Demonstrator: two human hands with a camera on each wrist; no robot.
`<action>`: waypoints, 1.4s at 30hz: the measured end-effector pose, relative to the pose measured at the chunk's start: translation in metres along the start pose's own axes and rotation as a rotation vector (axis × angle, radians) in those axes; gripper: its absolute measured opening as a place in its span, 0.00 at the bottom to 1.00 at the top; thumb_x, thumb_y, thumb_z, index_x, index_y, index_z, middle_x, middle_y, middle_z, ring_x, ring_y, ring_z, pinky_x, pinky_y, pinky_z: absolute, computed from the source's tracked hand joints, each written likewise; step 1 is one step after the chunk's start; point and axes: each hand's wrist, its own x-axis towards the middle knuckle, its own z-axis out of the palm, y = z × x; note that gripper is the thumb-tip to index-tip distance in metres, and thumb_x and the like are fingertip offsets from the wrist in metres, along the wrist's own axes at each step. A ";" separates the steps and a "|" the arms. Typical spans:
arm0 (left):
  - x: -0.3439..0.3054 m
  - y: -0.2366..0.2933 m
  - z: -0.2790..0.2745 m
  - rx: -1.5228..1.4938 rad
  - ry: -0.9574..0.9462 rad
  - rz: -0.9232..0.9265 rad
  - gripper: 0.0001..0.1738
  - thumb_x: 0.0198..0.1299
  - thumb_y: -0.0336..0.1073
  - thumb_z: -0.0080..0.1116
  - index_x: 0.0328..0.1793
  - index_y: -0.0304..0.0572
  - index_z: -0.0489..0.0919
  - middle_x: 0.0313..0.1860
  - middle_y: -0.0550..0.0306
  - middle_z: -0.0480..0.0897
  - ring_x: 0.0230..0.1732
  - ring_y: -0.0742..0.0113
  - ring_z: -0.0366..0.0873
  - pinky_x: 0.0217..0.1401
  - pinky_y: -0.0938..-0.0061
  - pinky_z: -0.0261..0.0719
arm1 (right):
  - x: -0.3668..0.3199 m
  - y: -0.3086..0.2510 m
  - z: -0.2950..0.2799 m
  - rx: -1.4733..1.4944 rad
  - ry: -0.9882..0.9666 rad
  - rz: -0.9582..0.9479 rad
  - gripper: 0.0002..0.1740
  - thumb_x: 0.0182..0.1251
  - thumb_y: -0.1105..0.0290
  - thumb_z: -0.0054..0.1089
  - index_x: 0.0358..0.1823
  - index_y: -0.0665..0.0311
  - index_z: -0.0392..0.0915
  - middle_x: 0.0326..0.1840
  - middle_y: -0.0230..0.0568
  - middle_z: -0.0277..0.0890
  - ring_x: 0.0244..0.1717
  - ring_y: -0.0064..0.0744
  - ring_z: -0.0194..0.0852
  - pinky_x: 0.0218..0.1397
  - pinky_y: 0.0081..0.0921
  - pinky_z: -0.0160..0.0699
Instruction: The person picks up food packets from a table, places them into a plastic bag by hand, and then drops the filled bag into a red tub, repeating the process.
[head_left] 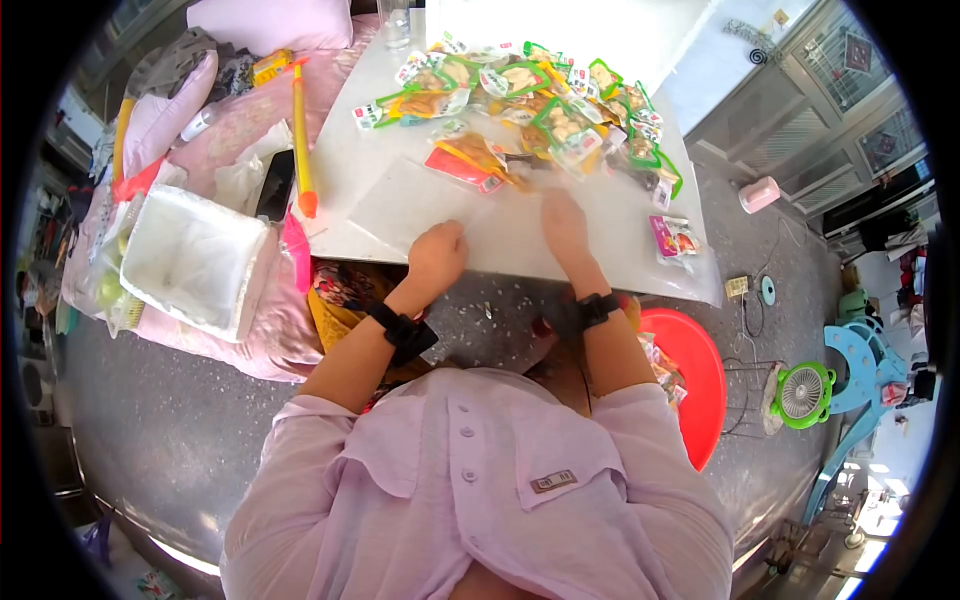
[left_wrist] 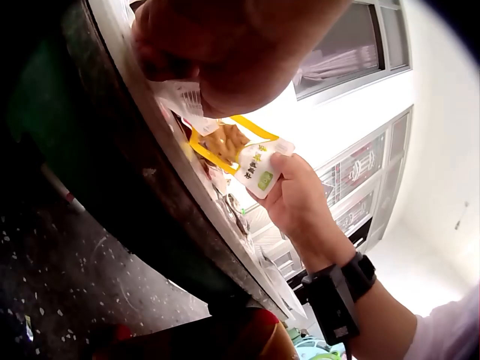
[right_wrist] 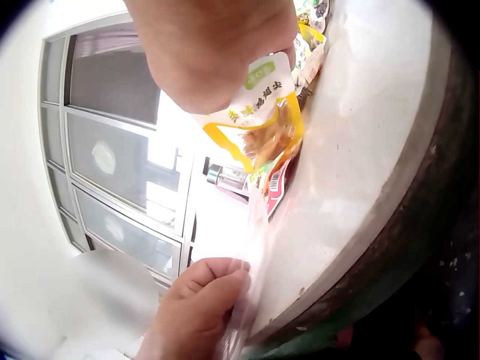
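In the head view my left hand (head_left: 438, 252) is at the table's near edge, beside a clear plastic bag (head_left: 385, 208) lying flat. Its thumb and fingers pinch the bag's edge, as the right wrist view shows. My right hand (head_left: 566, 225), blurred in the head view, is to its right over the table. It grips a snack pouch (right_wrist: 274, 135) with yellow edging, a white label and brown food behind a clear window. Just beyond the bag lies a pouch with a red panel (head_left: 460, 168). Several green- and yellow-edged pouches (head_left: 520, 80) are heaped farther back.
A purple packet (head_left: 672, 237) lies at the table's right edge. Below it, a red basin (head_left: 695, 370) holds more packets. On the bed at left are a white bin (head_left: 195, 265), a phone (head_left: 276, 186) and an orange-yellow stick (head_left: 302, 140). A green fan (head_left: 803, 394) stands at right.
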 end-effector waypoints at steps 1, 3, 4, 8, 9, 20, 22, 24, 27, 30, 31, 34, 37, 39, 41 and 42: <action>0.000 0.001 0.000 0.004 -0.004 -0.006 0.06 0.46 0.33 0.46 0.27 0.38 0.69 0.25 0.45 0.73 0.29 0.46 0.71 0.31 0.57 0.67 | -0.002 -0.012 -0.014 0.052 0.012 0.102 0.05 0.55 0.74 0.43 0.26 0.64 0.68 0.25 0.42 0.70 0.29 0.38 0.70 0.30 0.31 0.66; 0.000 0.002 0.001 0.014 -0.015 -0.018 0.06 0.46 0.33 0.46 0.27 0.38 0.69 0.25 0.45 0.73 0.29 0.46 0.71 0.31 0.57 0.67 | -0.008 -0.012 -0.028 0.207 0.000 0.345 0.05 0.57 0.74 0.42 0.27 0.66 0.68 0.25 0.40 0.70 0.30 0.35 0.71 0.29 0.29 0.67; 0.000 0.003 0.001 0.020 -0.017 -0.023 0.06 0.46 0.33 0.46 0.27 0.38 0.69 0.25 0.45 0.73 0.29 0.46 0.71 0.31 0.57 0.67 | -0.012 -0.005 -0.036 0.310 -0.022 0.484 0.05 0.58 0.74 0.42 0.29 0.67 0.68 0.27 0.39 0.71 0.31 0.33 0.72 0.30 0.28 0.68; 0.002 0.003 0.002 0.073 -0.075 -0.060 0.08 0.48 0.34 0.46 0.33 0.39 0.70 0.29 0.46 0.75 0.33 0.50 0.72 0.34 0.61 0.69 | -0.030 -0.001 -0.040 1.071 0.107 0.785 0.09 0.59 0.75 0.41 0.40 0.68 0.66 0.36 0.38 0.71 0.36 0.31 0.73 0.35 0.27 0.74; 0.002 0.003 0.002 0.092 -0.103 -0.075 0.09 0.49 0.35 0.46 0.36 0.39 0.71 0.30 0.47 0.75 0.34 0.52 0.73 0.36 0.64 0.70 | -0.035 0.000 -0.041 1.110 0.091 0.817 0.09 0.59 0.75 0.41 0.41 0.68 0.65 0.38 0.40 0.70 0.38 0.33 0.72 0.37 0.29 0.74; 0.002 0.010 0.004 0.082 -0.114 -0.119 0.09 0.50 0.36 0.46 0.35 0.40 0.71 0.30 0.47 0.75 0.35 0.51 0.73 0.36 0.64 0.70 | -0.047 -0.009 -0.062 0.664 -0.083 0.635 0.11 0.53 0.81 0.42 0.39 0.66 0.69 0.42 0.45 0.69 0.44 0.38 0.70 0.45 0.27 0.68; 0.000 0.009 0.005 0.050 -0.073 -0.111 0.09 0.49 0.35 0.46 0.34 0.39 0.71 0.30 0.46 0.75 0.34 0.50 0.72 0.36 0.62 0.69 | -0.047 -0.005 -0.061 0.401 -0.097 0.162 0.13 0.49 0.82 0.44 0.37 0.64 0.70 0.40 0.47 0.69 0.44 0.39 0.69 0.45 0.26 0.66; 0.000 0.007 0.008 0.007 -0.007 -0.079 0.08 0.48 0.35 0.45 0.32 0.39 0.70 0.30 0.44 0.75 0.34 0.47 0.72 0.35 0.59 0.68 | -0.050 -0.004 -0.059 0.067 -0.075 -0.146 0.14 0.45 0.82 0.45 0.36 0.63 0.71 0.39 0.49 0.68 0.44 0.41 0.67 0.44 0.25 0.65; 0.000 0.007 0.007 0.035 -0.064 -0.116 0.10 0.50 0.36 0.46 0.35 0.39 0.71 0.31 0.47 0.75 0.35 0.51 0.73 0.36 0.64 0.69 | -0.062 0.001 -0.052 -0.302 -0.044 -0.217 0.15 0.43 0.81 0.47 0.35 0.61 0.71 0.41 0.49 0.66 0.45 0.41 0.66 0.44 0.24 0.65; -0.001 0.004 0.009 0.071 -0.064 -0.077 0.10 0.50 0.36 0.46 0.35 0.39 0.71 0.31 0.47 0.75 0.35 0.51 0.72 0.36 0.64 0.69 | -0.077 0.007 -0.047 -0.081 -0.172 0.161 0.14 0.45 0.81 0.47 0.37 0.61 0.70 0.46 0.45 0.65 0.47 0.35 0.65 0.44 0.27 0.66; -0.001 0.005 0.009 0.086 -0.081 -0.076 0.10 0.49 0.36 0.46 0.35 0.39 0.71 0.31 0.47 0.75 0.35 0.51 0.72 0.36 0.64 0.69 | -0.073 -0.009 -0.055 0.091 -0.254 0.396 0.15 0.46 0.80 0.47 0.38 0.61 0.70 0.47 0.43 0.64 0.48 0.35 0.64 0.45 0.29 0.67; 0.000 0.009 0.006 0.124 -0.124 -0.069 0.09 0.49 0.36 0.46 0.34 0.39 0.71 0.30 0.47 0.75 0.35 0.51 0.72 0.36 0.63 0.69 | -0.075 -0.009 -0.059 0.356 -0.429 0.471 0.15 0.50 0.80 0.46 0.42 0.62 0.68 0.47 0.38 0.64 0.48 0.31 0.65 0.44 0.32 0.70; 0.001 0.010 0.007 0.158 -0.142 -0.063 0.09 0.48 0.36 0.46 0.34 0.40 0.71 0.31 0.47 0.75 0.35 0.51 0.73 0.36 0.63 0.69 | -0.072 -0.022 -0.065 1.008 -0.357 0.692 0.16 0.53 0.80 0.45 0.44 0.63 0.66 0.45 0.37 0.65 0.45 0.31 0.67 0.43 0.33 0.72; 0.001 0.009 0.008 0.189 -0.153 -0.053 0.09 0.47 0.36 0.46 0.34 0.40 0.71 0.31 0.47 0.75 0.35 0.51 0.73 0.36 0.63 0.70 | -0.072 -0.029 -0.062 1.256 -0.215 0.888 0.16 0.54 0.80 0.44 0.45 0.63 0.65 0.44 0.38 0.65 0.44 0.32 0.67 0.43 0.34 0.73; 0.003 0.010 0.008 0.210 -0.169 -0.079 0.09 0.47 0.36 0.47 0.34 0.41 0.71 0.31 0.47 0.75 0.35 0.51 0.73 0.35 0.63 0.70 | -0.070 -0.026 -0.054 1.136 -0.081 0.975 0.16 0.54 0.80 0.44 0.46 0.64 0.65 0.44 0.39 0.65 0.44 0.33 0.68 0.42 0.34 0.73; 0.004 0.010 0.008 0.220 -0.177 -0.092 0.09 0.47 0.36 0.47 0.34 0.41 0.71 0.31 0.47 0.75 0.35 0.51 0.73 0.35 0.63 0.70 | -0.070 -0.028 -0.055 1.116 -0.066 0.965 0.16 0.54 0.80 0.44 0.46 0.64 0.65 0.44 0.39 0.65 0.44 0.33 0.68 0.42 0.34 0.73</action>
